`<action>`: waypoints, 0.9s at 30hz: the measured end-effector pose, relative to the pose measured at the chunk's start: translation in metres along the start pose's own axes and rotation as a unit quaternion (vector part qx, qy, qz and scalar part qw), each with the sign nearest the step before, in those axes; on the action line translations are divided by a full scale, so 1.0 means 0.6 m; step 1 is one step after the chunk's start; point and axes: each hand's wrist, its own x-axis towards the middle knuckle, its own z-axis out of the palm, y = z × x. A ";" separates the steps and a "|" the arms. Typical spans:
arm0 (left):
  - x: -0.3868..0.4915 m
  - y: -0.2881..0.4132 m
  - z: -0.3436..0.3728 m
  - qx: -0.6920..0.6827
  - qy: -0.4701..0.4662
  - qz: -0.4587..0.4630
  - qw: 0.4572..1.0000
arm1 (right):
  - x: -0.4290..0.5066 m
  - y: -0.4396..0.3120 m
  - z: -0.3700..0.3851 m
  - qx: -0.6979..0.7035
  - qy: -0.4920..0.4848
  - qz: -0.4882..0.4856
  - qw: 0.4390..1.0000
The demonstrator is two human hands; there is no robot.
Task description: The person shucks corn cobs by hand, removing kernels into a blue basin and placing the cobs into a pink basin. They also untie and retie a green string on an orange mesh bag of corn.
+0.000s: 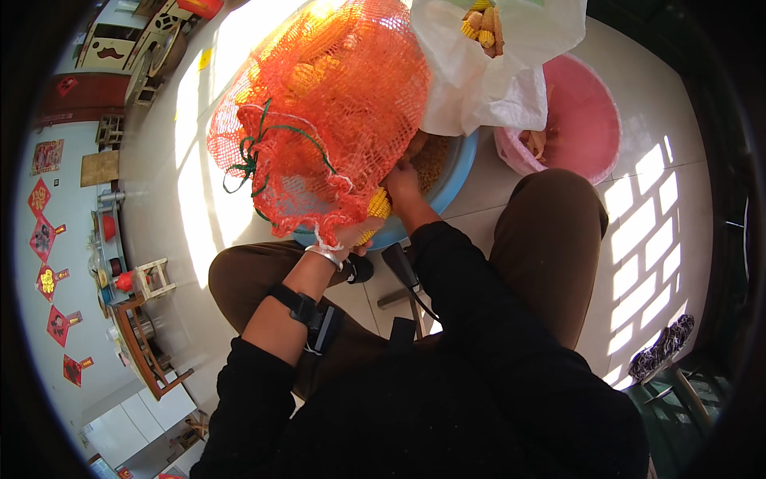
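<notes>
My left hand [353,232] is wrapped around a yellow corn cob [379,205], its back partly covered by the edge of an orange mesh bag [371,90]. That bag bulges with corn cobs, and a green cord [248,157] is tied near its gathered end. Just right of the cob, my right hand [404,182] reaches over a blue basin [459,173]. Its fingertips are hidden against the bag, so whether they grip something cannot be made out. Loose corn kernels [434,164] lie in the basin, which the bag partly covers.
A white woven sack [461,90] overlaps the basin's far rim; cobs [486,30] show in its opening. Right of it stands a pink bucket [583,114] holding husks. My knees flank the basin. A mop head [661,350] lies far right, and a small stool [157,278] stands left.
</notes>
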 end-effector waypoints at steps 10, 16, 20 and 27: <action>0.001 -0.012 0.020 0.200 0.121 0.154 0.960 | 0.006 -0.011 -0.017 -0.098 0.003 0.015 0.995; 0.002 -0.009 0.029 0.373 0.235 0.279 0.853 | 0.001 -0.024 0.001 -0.340 -0.015 -0.068 0.938; -0.001 -0.008 0.036 0.374 0.238 0.285 0.850 | 0.022 -0.008 -0.016 -0.102 -0.025 0.013 0.994; -0.001 -0.007 0.034 0.477 0.281 0.306 0.775 | 0.011 0.006 0.026 -0.371 0.016 -0.097 0.924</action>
